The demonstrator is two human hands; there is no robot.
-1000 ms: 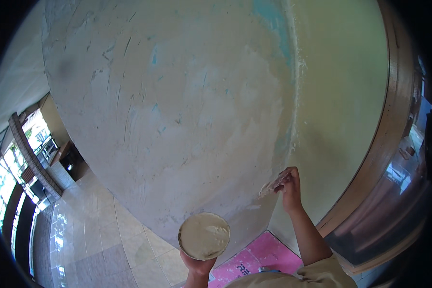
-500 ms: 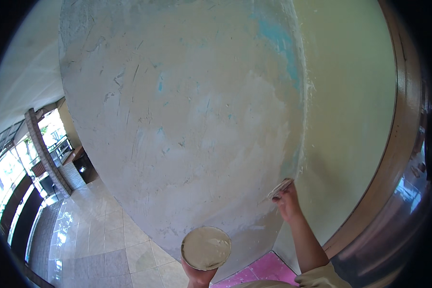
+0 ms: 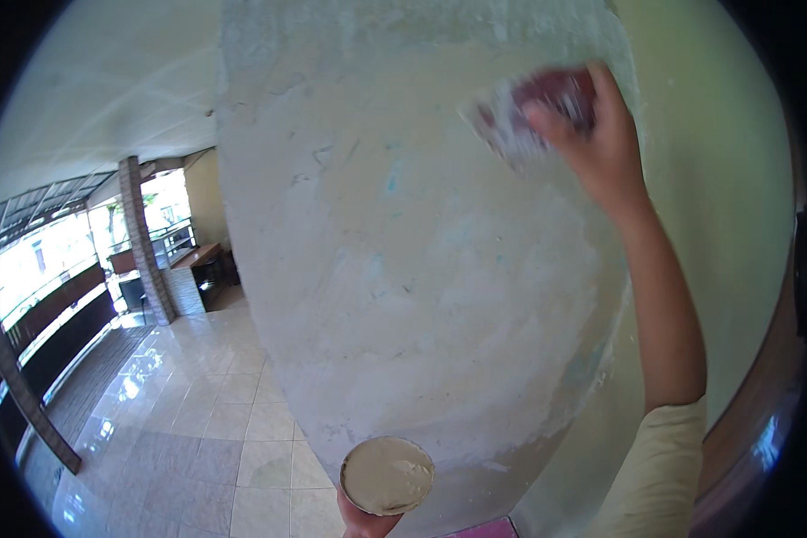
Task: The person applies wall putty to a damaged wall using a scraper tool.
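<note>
My right hand (image 3: 608, 152) is raised high against the upper right of the patchy grey wall (image 3: 403, 314). It grips a dark red scraper (image 3: 556, 94) smeared with whitish putty, and the blade end is blurred by motion. Whether the blade touches the wall I cannot tell. Low in front of the wall, my left hand (image 3: 368, 520) holds a round tub (image 3: 391, 514) from below. Beige putty (image 3: 381, 475) fills it nearly to the rim. Small blue patches show through the wall's coating.
A pale green wall (image 3: 717, 206) meets the grey one at a corner on the right. Shiny floor tiles (image 3: 197, 421) stretch away at the left, towards a pillar (image 3: 143, 238) and a wooden counter (image 3: 195, 257). A pink surface (image 3: 489, 529) lies below the corner.
My right hand has swept upward with the scraper, from the lower right of the wall to its upper part. The view has tilted up and turned left. The tub stays in my left hand.
</note>
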